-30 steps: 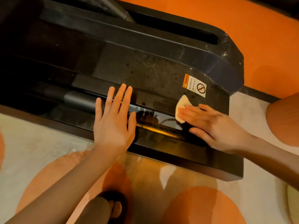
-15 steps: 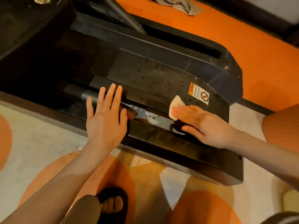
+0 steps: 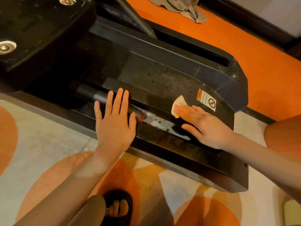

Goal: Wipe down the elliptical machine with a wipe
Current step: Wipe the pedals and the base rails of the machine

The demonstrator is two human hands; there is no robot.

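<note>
The wipe [image 3: 178, 104], a small pale folded piece, lies under the fingertips of the right hand [image 3: 205, 126], which press it flat against the black rear housing of the elliptical machine [image 3: 154, 75]. The fingers are straight and together, the thumb spread toward the person; only the wipe's far corner shows past the fingertips. Just beyond the right hand, on the same sloped face, sits an orange-and-white warning sticker [image 3: 206, 101], close to the wipe but not touching it. Between the two hands runs a glossy recessed channel with pale reflections; its near lip passes under both palms.

The left hand [image 3: 114, 121] rests flat on that lip with fingers straight and slightly fanned, holding nothing, well apart from the wipe. Beyond its fingertips a grey rail [image 3: 101, 97] runs away to the left into shadow, under a large black pedal [image 3: 37, 30] with two metal bolts. The housing's rounded end lies just past the right hand, and a long slot opens along its far edge.

Past the machine is an orange floor [image 3: 244, 46], with a crumpled grey cloth [image 3: 187, 8] lying on it. Nearer the person, a pale rug [image 3: 40, 141] with orange rounded shapes carries a foot in a black sandal [image 3: 118, 207] below the left forearm.
</note>
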